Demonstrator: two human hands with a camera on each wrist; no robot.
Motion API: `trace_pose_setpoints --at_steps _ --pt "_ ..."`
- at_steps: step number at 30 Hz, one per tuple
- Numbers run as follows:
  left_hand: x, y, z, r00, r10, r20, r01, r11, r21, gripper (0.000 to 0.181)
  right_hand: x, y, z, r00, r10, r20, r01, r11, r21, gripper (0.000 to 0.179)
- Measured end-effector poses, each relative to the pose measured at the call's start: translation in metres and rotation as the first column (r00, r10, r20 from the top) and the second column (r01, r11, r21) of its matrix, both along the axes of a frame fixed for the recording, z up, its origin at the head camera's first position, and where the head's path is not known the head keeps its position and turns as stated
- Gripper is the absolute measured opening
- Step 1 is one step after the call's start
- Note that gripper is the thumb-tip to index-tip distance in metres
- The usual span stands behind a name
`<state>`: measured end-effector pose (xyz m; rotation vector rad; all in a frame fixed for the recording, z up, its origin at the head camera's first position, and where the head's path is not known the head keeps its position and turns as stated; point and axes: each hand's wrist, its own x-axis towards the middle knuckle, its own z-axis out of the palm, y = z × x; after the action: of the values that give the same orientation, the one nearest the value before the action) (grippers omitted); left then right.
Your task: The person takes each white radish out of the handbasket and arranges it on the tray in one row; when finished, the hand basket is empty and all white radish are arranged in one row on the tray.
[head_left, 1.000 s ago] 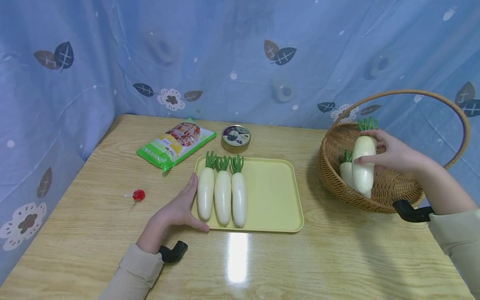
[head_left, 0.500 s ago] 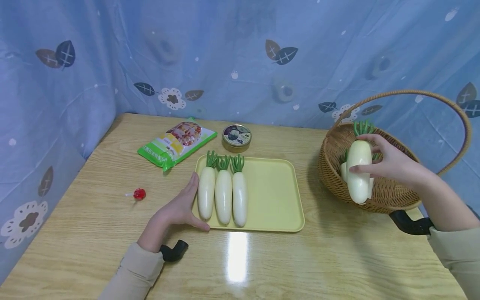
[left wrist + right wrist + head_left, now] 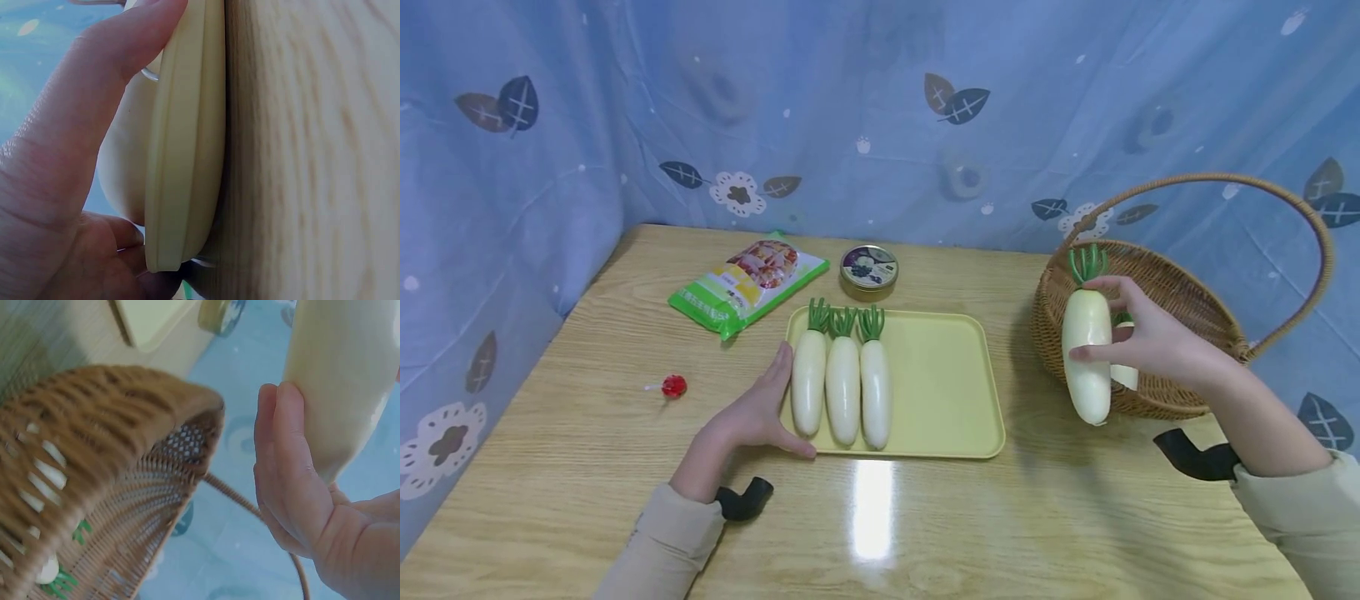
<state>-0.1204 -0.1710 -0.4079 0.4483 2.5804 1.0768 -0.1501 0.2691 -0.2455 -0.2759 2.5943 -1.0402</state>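
Observation:
My left hand (image 3: 748,421) holds the left front corner of a pale yellow tray (image 3: 943,383), thumb along the front rim, fingers by the left side. In the left wrist view the thumb (image 3: 87,94) lies over the tray's rim (image 3: 178,156). Three white radishes (image 3: 843,392) with green tops lie side by side on the tray's left half. My right hand (image 3: 1153,337) grips another white radish (image 3: 1086,358) around its middle, leaves up, in front of a wicker basket's left side. Behind that hand, another white radish (image 3: 1124,377) shows in the basket (image 3: 1183,304).
Behind the tray are a green-and-white food packet (image 3: 748,283) and a round tin (image 3: 868,268). A red lollipop (image 3: 673,386) lies left of my left hand. The basket's tall hoop handle (image 3: 1311,217) arches over the right side. A blue patterned curtain (image 3: 865,108) hangs behind the table.
My right hand has brought its radish leftward and toward me, from inside the basket to past its left front rim. My left hand stays at the tray's corner.

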Motion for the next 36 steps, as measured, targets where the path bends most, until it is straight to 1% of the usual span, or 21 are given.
trace_pose_setpoints --at_steps 4,9,13,17,21,24,27,30,36 --pt "0.0 0.0 0.0 1.0 -0.001 -0.001 0.001 1.0 -0.004 0.144 0.004 -0.009 -0.002 1.0 0.023 -0.001 -0.023 1.0 -0.005 0.084" --pt "0.0 0.0 0.0 1.0 -0.001 -0.006 0.001 1.0 -0.008 0.144 0.008 -0.02 -0.005 0.999 0.035 0.012 -0.035 0.999 -0.041 0.084" --pt "-0.001 0.0 0.0 1.0 -0.002 -0.009 0.002 1.0 -0.008 0.145 0.01 -0.027 -0.011 0.999 0.048 0.012 -0.047 0.996 -0.079 0.083" --pt "-0.001 0.001 0.001 1.0 -0.001 -0.005 0.001 1.0 -0.01 0.145 0.011 -0.033 -0.02 0.997 0.071 -0.016 -0.072 0.992 -0.106 0.083" --pt "0.0 0.0 0.001 1.0 0.001 0.008 -0.001 1.0 -0.015 0.145 0.011 -0.038 -0.028 0.996 0.08 -0.047 -0.084 0.991 -0.102 0.081" --pt "0.001 0.001 0.001 1.0 0.002 0.013 -0.002 1.0 -0.013 0.145 0.01 -0.042 -0.033 0.995 0.082 -0.058 -0.088 0.991 -0.104 0.08" --pt "0.001 0.001 0.001 1.0 0.003 0.004 -0.003 1.0 -0.014 0.145 0.01 -0.047 -0.038 0.995 0.083 -0.063 -0.09 0.99 -0.112 0.081" --pt "0.0 0.001 0.002 1.0 0.002 0.0 -0.002 1.0 -0.018 0.145 0.009 -0.051 -0.042 0.996 0.075 -0.047 -0.081 0.987 -0.136 0.083" --pt "0.0 0.001 0.002 1.0 -0.001 -0.002 0.001 1.0 -0.019 0.145 0.007 -0.059 -0.053 0.998 0.06 -0.036 -0.065 0.987 -0.147 0.084"
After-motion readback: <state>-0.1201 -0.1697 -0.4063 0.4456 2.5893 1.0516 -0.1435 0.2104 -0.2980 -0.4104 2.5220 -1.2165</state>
